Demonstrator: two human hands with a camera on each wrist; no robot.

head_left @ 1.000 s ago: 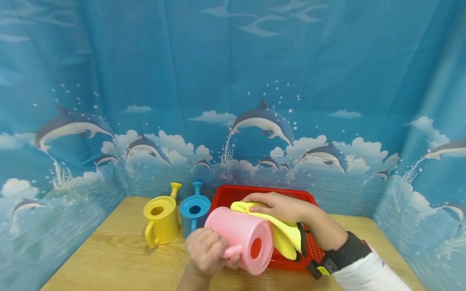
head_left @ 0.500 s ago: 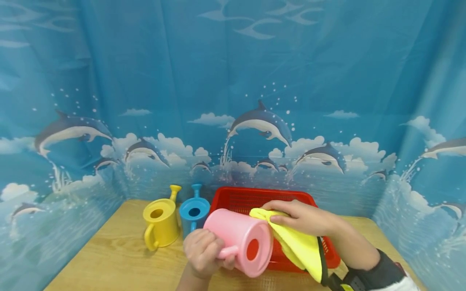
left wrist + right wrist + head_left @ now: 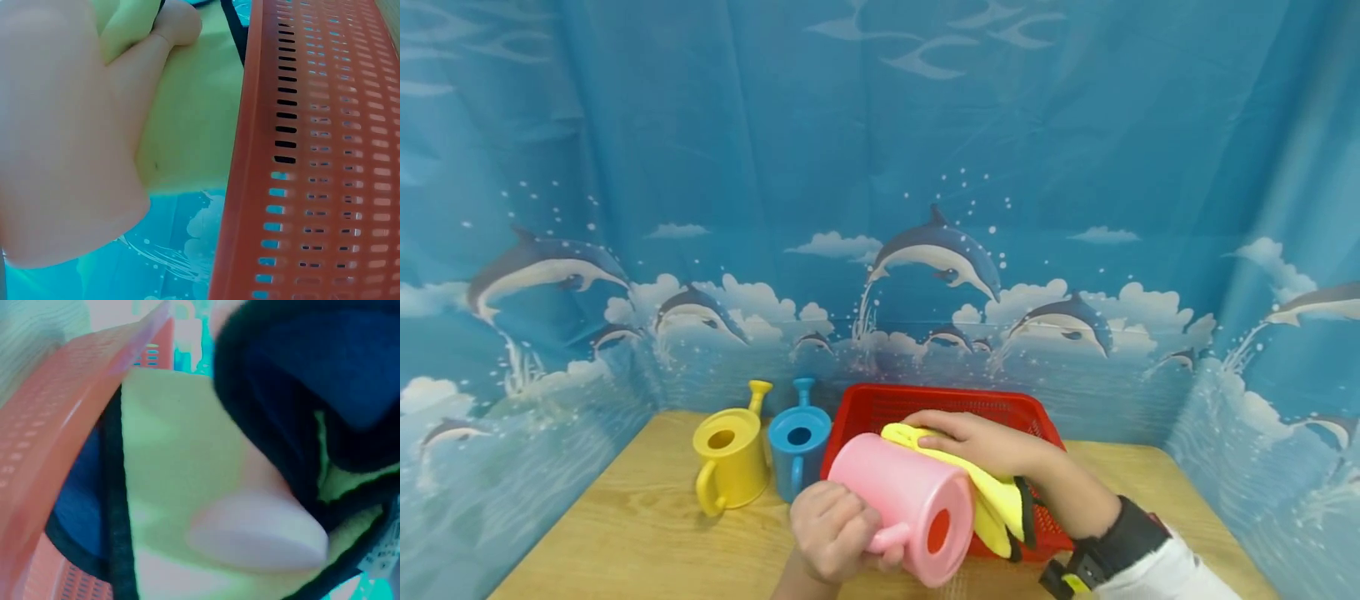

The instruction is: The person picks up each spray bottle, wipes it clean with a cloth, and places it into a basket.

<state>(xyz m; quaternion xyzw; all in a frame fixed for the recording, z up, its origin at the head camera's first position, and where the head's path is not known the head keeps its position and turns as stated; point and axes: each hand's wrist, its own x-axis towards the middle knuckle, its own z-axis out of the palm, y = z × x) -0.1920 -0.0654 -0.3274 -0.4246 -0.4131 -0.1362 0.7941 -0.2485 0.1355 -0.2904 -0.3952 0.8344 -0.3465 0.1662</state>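
My left hand [image 3: 835, 527] grips the handle of a pink watering can [image 3: 898, 492], tipped on its side with its round top opening facing me. On the can's upper right side, my right hand [image 3: 981, 442] holds a folded yellow cloth [image 3: 1000, 504] with a dark edging. The cloth's dark blue inner side [image 3: 287, 381] shows in the right wrist view, around the pale end of the spout [image 3: 262, 531]. In the left wrist view the can's body [image 3: 62, 137] fills the left, with the spout [image 3: 140, 81] slanting up against the cloth.
A red plastic basket [image 3: 1022, 400] with slotted walls stands behind and below the can. To its left, a blue watering can [image 3: 800, 454] and a yellow watering can [image 3: 733, 467] stand upright on the wooden table [image 3: 625, 517]. A dolphin-print curtain [image 3: 820, 167] encloses the back and sides.
My right hand moved right along the pink can with the cloth, then came back left over its upper side. The can, still in my left hand, shifted slightly right and toward me.
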